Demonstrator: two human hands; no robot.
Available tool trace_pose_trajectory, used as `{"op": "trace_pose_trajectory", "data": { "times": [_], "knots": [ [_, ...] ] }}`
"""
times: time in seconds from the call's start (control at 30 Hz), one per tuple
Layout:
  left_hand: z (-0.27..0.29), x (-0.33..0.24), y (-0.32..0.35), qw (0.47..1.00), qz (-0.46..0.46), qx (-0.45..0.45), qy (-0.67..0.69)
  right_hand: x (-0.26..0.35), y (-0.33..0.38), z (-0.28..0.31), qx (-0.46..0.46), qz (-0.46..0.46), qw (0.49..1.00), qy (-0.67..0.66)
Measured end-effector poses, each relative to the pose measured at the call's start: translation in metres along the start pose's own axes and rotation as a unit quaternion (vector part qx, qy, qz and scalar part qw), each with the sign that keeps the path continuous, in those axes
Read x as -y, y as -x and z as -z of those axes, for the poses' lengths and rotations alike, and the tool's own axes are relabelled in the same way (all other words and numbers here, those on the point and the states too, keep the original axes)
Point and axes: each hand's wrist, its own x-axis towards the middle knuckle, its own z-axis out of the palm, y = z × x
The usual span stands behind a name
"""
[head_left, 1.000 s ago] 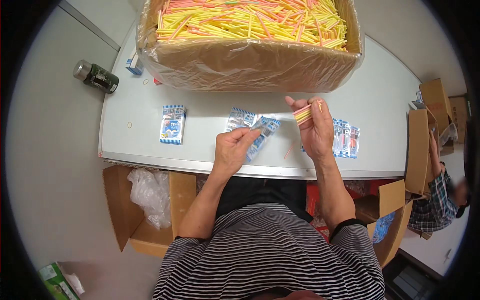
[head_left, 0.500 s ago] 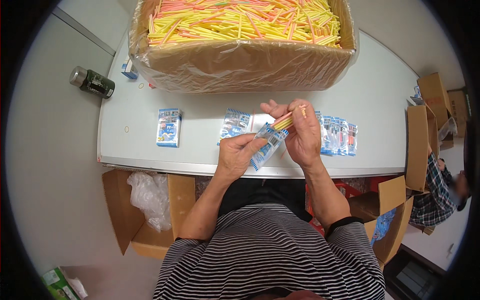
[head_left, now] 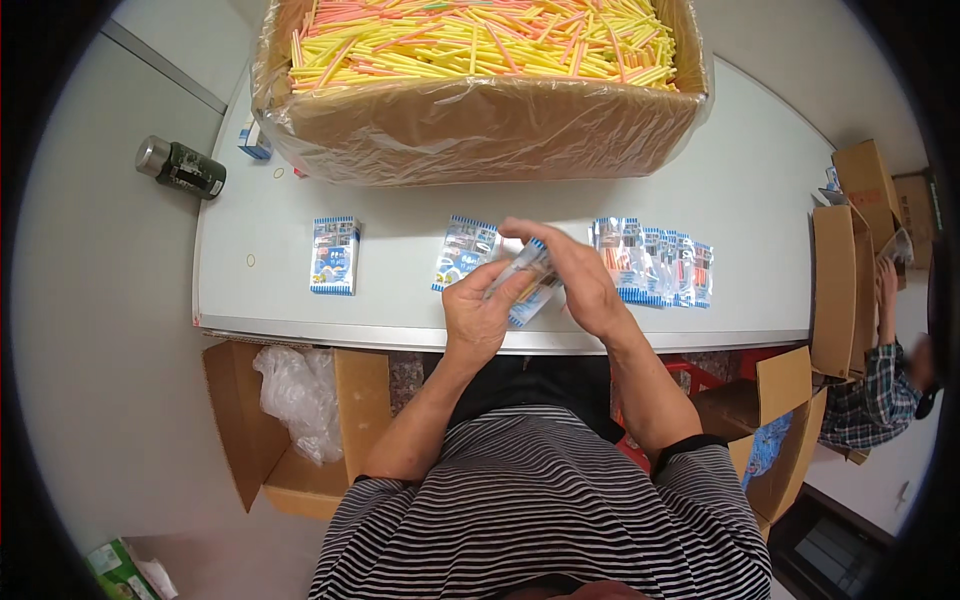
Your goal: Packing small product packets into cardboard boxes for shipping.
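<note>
Packing step: the left hand (head_left: 480,315) grips a small clear packet (head_left: 520,285) over the worktop's (head_left: 400,320) near edge, while the right hand (head_left: 575,275) closes over its top — sticks apparently going in. Next calls for seating them fully, then sealing.

The person wears a shirt (head_left: 540,510) with black and white stripes. Its sleeves are short. Both forearms are bare.

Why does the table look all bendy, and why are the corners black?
Head view: the fisheye lens bows the straight table edge and leaves a dark round rim at the corners. Light is soft and even, with faint shadows. The plastic liner on the big box gleams a bit. The left hand and right hand look slightly blurred.
</note>
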Motion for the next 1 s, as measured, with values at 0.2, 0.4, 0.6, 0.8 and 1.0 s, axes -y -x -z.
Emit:
{"op": "trace_pose_trajectory", "data": {
  "times": [0.2,0.4,0.6,0.8,1.0],
  "knots": [
    [-0.011,0.007,0.008,0.994,-0.025,-0.062,0.084,-0.017,0.026,0.001,-0.034,-0.064,0.997,-0.036],
    [0.024,-0.012,-0.011,0.840,-0.242,-0.154,-0.461,-0.006,0.024,0.044,-0.146,-0.090,0.983,0.060],
    [0.046,-0.023,-0.023,0.767,-0.077,-0.128,-0.624,-0.010,0.010,0.076,-0.101,-0.142,0.895,0.410],
    [0.050,-0.020,-0.029,0.818,-0.032,-0.110,-0.564,-0.023,0.022,0.071,-0.226,0.028,0.829,0.511],
    [0.058,-0.013,-0.027,0.831,-0.076,-0.138,-0.533,-0.005,0.029,0.069,0.198,0.183,0.762,0.588]
  ]
}}
